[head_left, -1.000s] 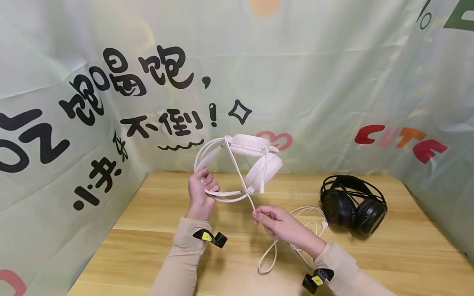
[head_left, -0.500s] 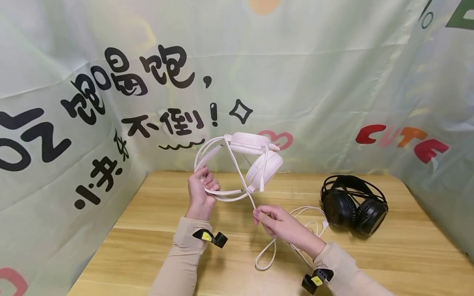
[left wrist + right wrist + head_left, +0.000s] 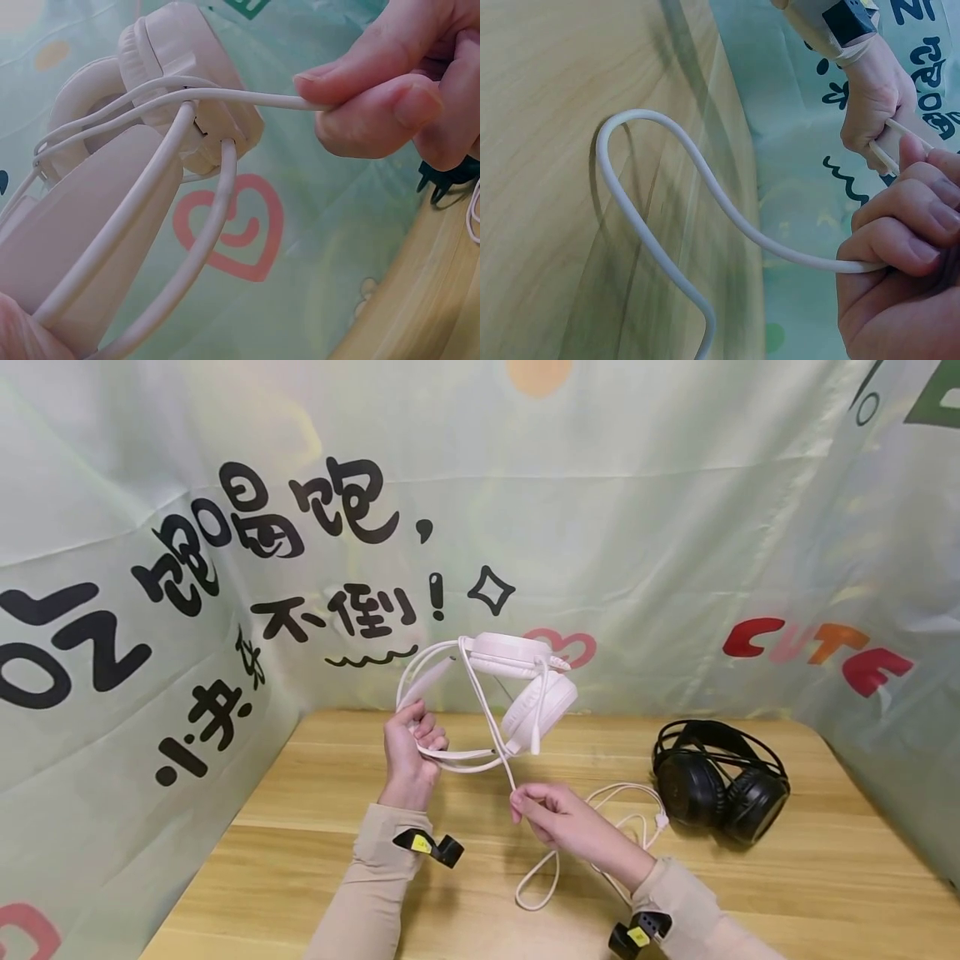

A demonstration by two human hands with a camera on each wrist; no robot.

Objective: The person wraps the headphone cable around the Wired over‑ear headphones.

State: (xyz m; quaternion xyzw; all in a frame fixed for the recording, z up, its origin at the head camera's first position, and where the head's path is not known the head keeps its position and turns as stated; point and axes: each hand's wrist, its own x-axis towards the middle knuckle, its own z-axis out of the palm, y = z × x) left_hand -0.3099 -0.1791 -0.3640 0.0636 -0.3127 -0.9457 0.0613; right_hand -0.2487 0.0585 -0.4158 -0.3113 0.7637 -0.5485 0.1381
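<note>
White headphones (image 3: 542, 703) are held up over the table, earcups pointing right. My left hand (image 3: 411, 758) grips them by the headband, fingers curled round it. A thin boom microphone (image 3: 537, 727) hangs in front of the lower earcup. The white cable (image 3: 255, 97) crosses the headphones' frame in two strands in the left wrist view. My right hand (image 3: 577, 827) pinches this cable between thumb and forefinger, below and right of the headphones. In the right wrist view the cable leaves the curled fingers (image 3: 900, 247) and bends in a loose loop above the wood.
On the wooden table (image 3: 315, 868), more white cable lies in loose loops under and beyond the right forearm. Black headphones (image 3: 690, 789) lie on the right side. A printed cloth backdrop (image 3: 637, 552) encloses the table at the back and sides.
The cable loop below my right hand has shifted slightly left. Both hands keep nearly the same place and hold, and the head view has tilted a little.
</note>
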